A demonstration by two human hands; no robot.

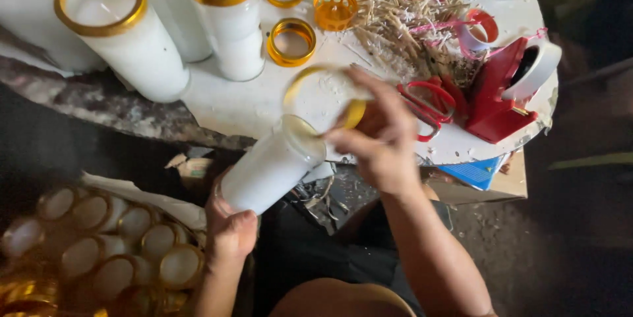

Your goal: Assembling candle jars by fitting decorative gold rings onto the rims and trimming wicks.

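Now gripping the white candle jar (270,167) by its base with the left hand (231,228), tilting its mouth up; right hand (376,142) pinching a gold ring lid (323,99) above it, seemingly aligning it.

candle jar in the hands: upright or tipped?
Tipped. The white candle jar leans, base in the left hand, mouth toward the table; the right hand holds a gold ring at its mouth.

Bare forearms, no sleeves, dark clothing
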